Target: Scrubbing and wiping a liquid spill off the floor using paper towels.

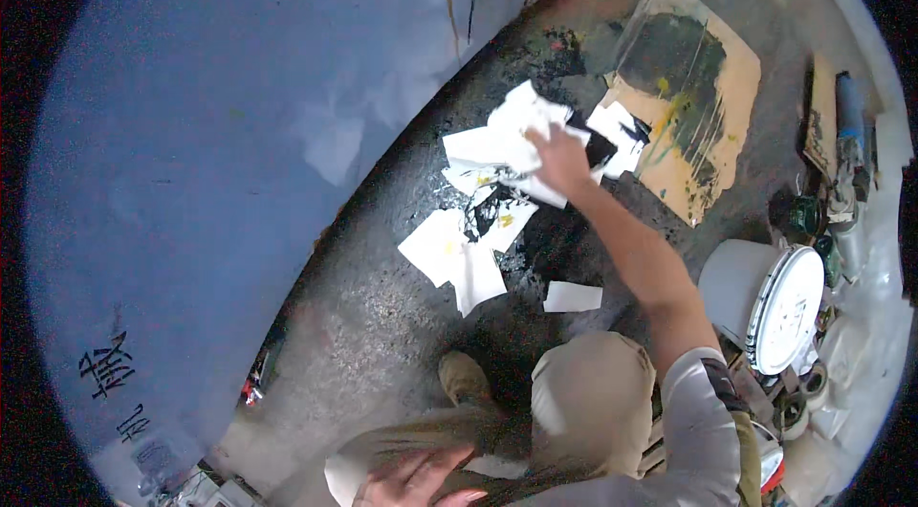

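Paper scraps (pixel 478 210): a loose heap of white torn sheets, several smeared with black and yellow paint, lying overlapped on the dark, paint-stained floor (pixel 382 335) just beside the edge of a large blue painted surface (pixel 239 124). One small white scrap (pixel 572 297) lies apart, nearer the person's knees. Right hand (pixel 559 161): reached forward at full arm's length, resting on the far end of the heap, fingers curled over a crumpled white sheet (pixel 521 129); whether it pinches the sheet or only presses on it cannot be told. Left hand (pixel 416 480): fingers spread flat on the person's own thigh at the lower edge, well apart from the heap. Adjacent: a cardboard sheet (pixel 693 96) daubed with dark green and yellow paint, touching the heap's far side; a white bucket (pixel 765 297) on its side to the right.
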Motion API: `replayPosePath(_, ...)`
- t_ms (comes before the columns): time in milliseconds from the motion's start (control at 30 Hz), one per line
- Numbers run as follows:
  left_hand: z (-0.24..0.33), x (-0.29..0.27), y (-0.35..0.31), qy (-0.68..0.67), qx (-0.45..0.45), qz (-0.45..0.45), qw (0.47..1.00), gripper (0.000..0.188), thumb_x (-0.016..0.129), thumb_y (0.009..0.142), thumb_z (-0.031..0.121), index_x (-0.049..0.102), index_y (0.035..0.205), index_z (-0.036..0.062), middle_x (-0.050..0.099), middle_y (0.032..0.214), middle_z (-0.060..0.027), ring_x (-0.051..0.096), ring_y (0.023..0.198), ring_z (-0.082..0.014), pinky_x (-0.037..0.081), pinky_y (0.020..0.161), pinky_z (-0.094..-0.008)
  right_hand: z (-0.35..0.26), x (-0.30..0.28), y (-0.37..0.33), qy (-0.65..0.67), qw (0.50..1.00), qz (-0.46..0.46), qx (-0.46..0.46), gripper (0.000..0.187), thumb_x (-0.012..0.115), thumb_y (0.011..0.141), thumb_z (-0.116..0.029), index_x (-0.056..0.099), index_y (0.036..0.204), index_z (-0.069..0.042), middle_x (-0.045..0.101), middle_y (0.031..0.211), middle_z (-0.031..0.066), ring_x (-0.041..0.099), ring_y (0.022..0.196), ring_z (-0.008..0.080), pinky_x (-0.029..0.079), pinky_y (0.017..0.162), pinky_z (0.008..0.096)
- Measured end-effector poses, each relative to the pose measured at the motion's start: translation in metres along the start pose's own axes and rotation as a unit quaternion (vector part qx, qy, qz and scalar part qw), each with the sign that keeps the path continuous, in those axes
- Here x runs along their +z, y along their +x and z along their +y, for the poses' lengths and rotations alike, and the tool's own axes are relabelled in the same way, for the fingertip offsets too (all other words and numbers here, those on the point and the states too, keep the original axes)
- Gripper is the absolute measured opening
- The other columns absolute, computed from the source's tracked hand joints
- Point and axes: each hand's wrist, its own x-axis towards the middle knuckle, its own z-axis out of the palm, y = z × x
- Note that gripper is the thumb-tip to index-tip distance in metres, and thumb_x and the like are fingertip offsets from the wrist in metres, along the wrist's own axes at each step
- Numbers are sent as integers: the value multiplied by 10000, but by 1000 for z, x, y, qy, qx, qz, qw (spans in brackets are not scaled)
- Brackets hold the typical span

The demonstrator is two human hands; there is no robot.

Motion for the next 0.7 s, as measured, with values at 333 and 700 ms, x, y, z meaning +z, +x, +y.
replayPosePath(333, 12, -10, -5, -15, -5, -7, 1000, 470, 747, 859, 233, 612, 1276, 63, 671, 1137, -164, 645, 1031, -365, 520, 870, -423, -33, -49, -103, 461, 830, -130, 286, 553, 796, 805, -379, 678, 1168, 21, 742, 930, 153, 711, 817, 255, 566, 750, 388)
replayPosePath(700, -13, -5, 5, -10, 25, -11, 1000, 478, 748, 855, 224, 604, 1285, 71, 661, 1168, -153, 639, 1039, -365, 517, 879, -418, 56, -53, -121, 268, 904, 29, 331, 632, 782, 812, -339, 563, 1288, 14, 666, 1159, 215, 666, 1022, 315, 526, 871, 394)
